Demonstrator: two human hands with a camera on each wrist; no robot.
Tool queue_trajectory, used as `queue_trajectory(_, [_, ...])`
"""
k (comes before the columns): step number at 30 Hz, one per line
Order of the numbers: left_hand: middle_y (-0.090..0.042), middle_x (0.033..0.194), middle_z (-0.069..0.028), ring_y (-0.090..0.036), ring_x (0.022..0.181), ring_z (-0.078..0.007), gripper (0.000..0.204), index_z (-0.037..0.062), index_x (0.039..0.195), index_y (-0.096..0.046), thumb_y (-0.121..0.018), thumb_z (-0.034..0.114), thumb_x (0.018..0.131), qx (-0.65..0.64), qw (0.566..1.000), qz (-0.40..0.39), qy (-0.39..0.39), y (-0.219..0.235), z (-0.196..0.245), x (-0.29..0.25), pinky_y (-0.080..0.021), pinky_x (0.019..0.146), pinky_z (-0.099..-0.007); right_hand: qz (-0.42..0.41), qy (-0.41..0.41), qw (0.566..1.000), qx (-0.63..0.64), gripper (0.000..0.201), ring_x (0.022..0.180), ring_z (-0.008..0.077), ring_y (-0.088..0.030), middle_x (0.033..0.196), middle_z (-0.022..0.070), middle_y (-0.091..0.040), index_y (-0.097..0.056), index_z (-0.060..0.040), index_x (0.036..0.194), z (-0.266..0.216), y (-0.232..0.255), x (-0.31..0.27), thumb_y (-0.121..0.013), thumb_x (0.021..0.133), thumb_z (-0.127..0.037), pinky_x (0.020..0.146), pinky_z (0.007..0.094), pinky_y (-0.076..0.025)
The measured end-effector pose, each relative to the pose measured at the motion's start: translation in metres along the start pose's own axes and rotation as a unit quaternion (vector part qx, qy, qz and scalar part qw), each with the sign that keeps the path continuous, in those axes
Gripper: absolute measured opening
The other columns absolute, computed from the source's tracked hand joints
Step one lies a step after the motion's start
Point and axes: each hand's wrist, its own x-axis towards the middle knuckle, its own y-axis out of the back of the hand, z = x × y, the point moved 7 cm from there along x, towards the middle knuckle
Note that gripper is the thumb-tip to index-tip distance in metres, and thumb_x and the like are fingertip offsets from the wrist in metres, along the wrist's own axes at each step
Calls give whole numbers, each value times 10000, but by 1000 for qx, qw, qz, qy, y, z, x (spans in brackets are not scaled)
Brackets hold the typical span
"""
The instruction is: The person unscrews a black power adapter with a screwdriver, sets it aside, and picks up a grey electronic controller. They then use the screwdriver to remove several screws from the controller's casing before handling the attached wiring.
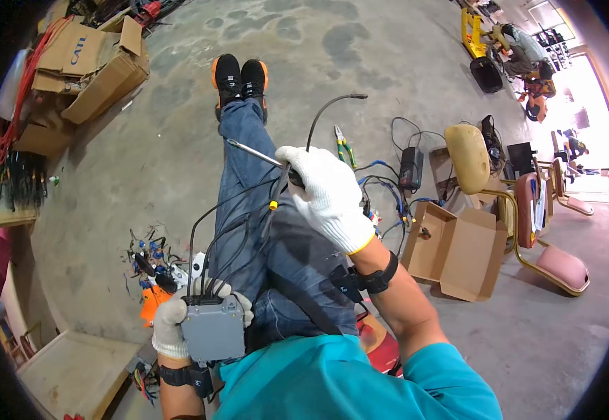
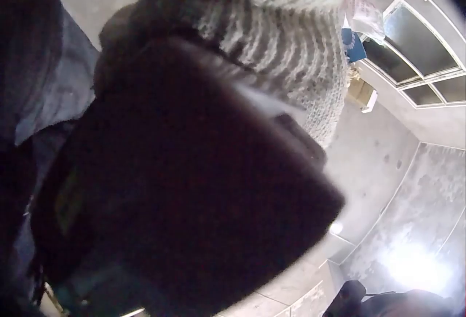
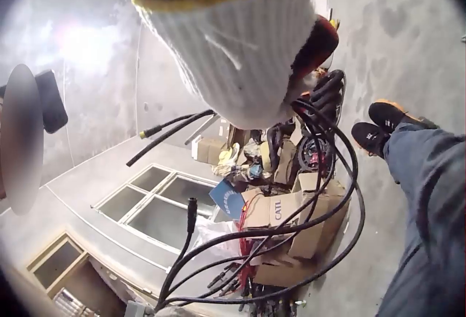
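Observation:
A grey metal box (image 1: 213, 334) with black cables (image 1: 193, 241) coming out of its top is gripped by my white-gloved left hand (image 1: 171, 318) near my lap. In the left wrist view, the box's dark side (image 2: 189, 186) hides most of the fingers. My gloved right hand (image 1: 327, 194), above my thighs, grips a screwdriver (image 1: 254, 153), its metal shaft pointing away to the left. Some cables run up to this hand, and a free cable end (image 1: 339, 99) arcs out beyond it. One cable end with a yellow ring (image 1: 273, 205) hangs just below the fingers.
Green-handled pliers (image 1: 345, 147) lie on the floor to the right, near a black power adapter (image 1: 411, 168) and an open cardboard box (image 1: 455, 252). Connector scraps (image 1: 151, 255) and an orange item (image 1: 153, 304) are at the left. Chairs (image 1: 528, 210) stand at the far right.

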Motion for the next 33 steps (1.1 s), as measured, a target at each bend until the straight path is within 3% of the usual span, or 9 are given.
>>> queue_trajectory(2, [-591,1261,-408,-631,1135,-536,741,-24,1258,-666,-852,403,682,-3,1000,-5,5,0,-1,0,-512,1024,-601,-6,-2,1000,-11,445,884,307,-640,881,99,-619,-621,-141,1168,1,-1,-1,-736,747,-52,760,429,-529])
queue_trajectory(10, [-588,1269,-411,-623,1150,-548,743,-30,1260,-664,-823,408,681,5,1000,-28,7,2,-2,0,-496,1046,-615,0,5,1000,-9,445,873,318,-642,879,106,-622,-637,-135,1173,-3,3,-1,-740,748,-51,751,436,-530])
queue_trajectory(12, [-590,1256,-418,-625,1145,-553,751,-37,1263,-659,-827,394,671,-7,1000,7,3,3,-3,-2,-503,1037,-615,2,-7,1000,14,447,879,317,-648,893,106,-640,-640,-134,1181,-3,4,-1,-733,752,-48,760,430,-533])
queue_trajectory(22, [-551,1269,-458,-603,1151,-590,754,-83,1264,-628,-816,318,653,-31,999,-11,2,7,-2,-2,-483,1036,-661,-12,-70,981,178,314,852,329,-696,919,143,-687,-662,-82,1149,4,-6,-8,-676,837,-48,771,389,-560])
queue_trajectory(28, [-542,1272,-467,-592,1156,-602,758,-89,1269,-615,-807,288,641,-37,999,20,3,3,-2,-6,-481,1033,-672,-14,-92,972,216,296,857,269,-732,972,140,-726,-666,-46,1148,6,-7,-9,-672,853,-27,782,352,-576])
queue_trajectory(33, [-550,1278,-455,-603,1154,-583,770,-79,1290,-599,-805,283,643,-37,999,-16,15,4,-4,-4,-498,1024,-643,-16,-113,959,261,307,883,219,-747,995,127,-751,-668,-42,1161,8,-8,-10,-681,857,-3,800,326,-585])
